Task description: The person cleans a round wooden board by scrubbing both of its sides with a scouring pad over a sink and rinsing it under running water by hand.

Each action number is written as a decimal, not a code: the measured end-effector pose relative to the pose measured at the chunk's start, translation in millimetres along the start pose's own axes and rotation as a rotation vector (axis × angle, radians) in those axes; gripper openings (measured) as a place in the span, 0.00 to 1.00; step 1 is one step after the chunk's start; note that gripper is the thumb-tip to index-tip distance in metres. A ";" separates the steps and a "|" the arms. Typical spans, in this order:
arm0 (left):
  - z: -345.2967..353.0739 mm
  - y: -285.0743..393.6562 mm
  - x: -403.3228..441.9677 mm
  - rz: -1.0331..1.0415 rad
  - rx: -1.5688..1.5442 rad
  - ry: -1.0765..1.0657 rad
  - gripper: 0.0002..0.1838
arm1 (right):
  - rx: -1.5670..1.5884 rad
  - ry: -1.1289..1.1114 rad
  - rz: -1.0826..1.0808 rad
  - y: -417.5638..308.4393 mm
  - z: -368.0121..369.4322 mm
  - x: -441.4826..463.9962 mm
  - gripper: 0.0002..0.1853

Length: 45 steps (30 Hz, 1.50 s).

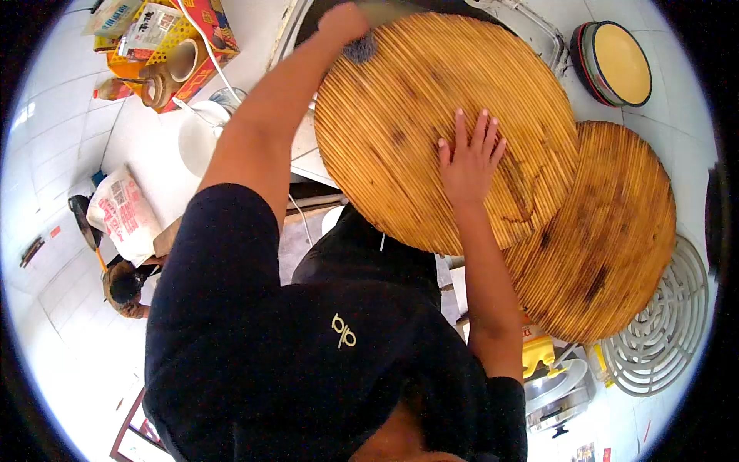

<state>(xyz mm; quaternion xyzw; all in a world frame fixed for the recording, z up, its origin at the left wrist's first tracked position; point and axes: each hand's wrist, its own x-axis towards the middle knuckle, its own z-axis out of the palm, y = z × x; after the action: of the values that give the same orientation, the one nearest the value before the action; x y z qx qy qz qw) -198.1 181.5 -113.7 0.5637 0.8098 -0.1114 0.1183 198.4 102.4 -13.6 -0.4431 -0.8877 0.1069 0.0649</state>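
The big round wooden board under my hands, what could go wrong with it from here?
The round wooden board could tip or slide if the flat right hand lets up, since it reaches past the counter edge. The grey scouring pad beside the left hand is near the rim, so it might slip off. The dark, crack-like line near the right hand could snag the pad or splinter, if it is a crack.
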 end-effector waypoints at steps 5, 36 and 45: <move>12.8 -61.7 -35.7 -0.215 -1.274 -0.118 0.16 | 0.252 0.223 0.267 16.9 -60.6 -53.4 0.32; -58.4 101.3 -29.1 0.059 -0.688 0.635 0.28 | 0.650 -0.175 0.360 -35.5 -64.3 -109.1 0.20; -59.8 122.0 -144.9 0.374 -0.370 0.479 0.22 | -0.111 -0.158 0.042 -22.3 -7.2 -14.0 0.33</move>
<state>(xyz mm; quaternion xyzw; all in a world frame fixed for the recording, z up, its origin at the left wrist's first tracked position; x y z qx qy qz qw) -38.7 113.2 -16.9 0.6813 0.7039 0.1961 0.0436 191.0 79.1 -1.5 -0.4546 -0.8852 0.0937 -0.0323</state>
